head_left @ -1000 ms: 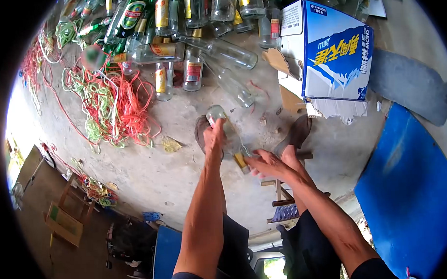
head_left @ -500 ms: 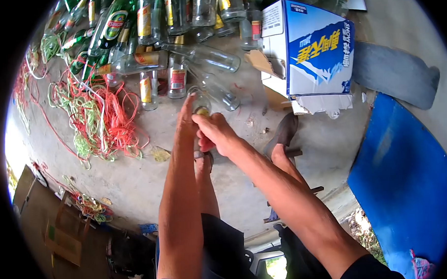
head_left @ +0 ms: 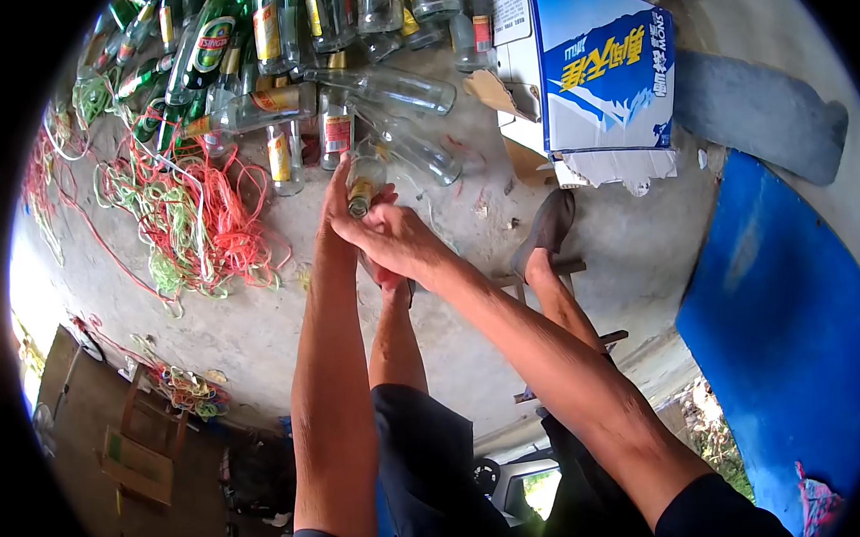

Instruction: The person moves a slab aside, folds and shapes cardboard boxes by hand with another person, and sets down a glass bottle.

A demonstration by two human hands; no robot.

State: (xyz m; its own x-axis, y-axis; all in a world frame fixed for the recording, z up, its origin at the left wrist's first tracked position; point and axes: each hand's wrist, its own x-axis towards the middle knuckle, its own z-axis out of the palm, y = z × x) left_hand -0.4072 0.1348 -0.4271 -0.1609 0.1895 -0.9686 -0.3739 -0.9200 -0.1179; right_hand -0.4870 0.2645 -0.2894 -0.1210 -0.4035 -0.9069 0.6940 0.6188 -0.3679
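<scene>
A clear glass bottle (head_left: 361, 191) with a yellowish label at its neck is between my hands, its mouth towards me. My left hand (head_left: 337, 204) grips it from the left side, one finger stretched along the glass. Around the neck end is my right hand (head_left: 399, 239), closed against the bottle with its fingers partly curled; some fingertips are hidden. Just beyond lie another clear bottle (head_left: 412, 148) on its side and an upright bottle with a red and white label (head_left: 336, 130).
Many green and clear bottles (head_left: 212, 49) crowd the far left. Tangled red and green string (head_left: 206, 229) lies on the concrete floor. A blue and white carton (head_left: 605, 82) stands at the right, near a grey board (head_left: 761, 115) and a blue panel (head_left: 782, 322).
My right hand has loosened from its tight hold at the bottle's neck, its fingers now more spread. The bottle's neck shows more clearly, and the whole view has shifted slightly.
</scene>
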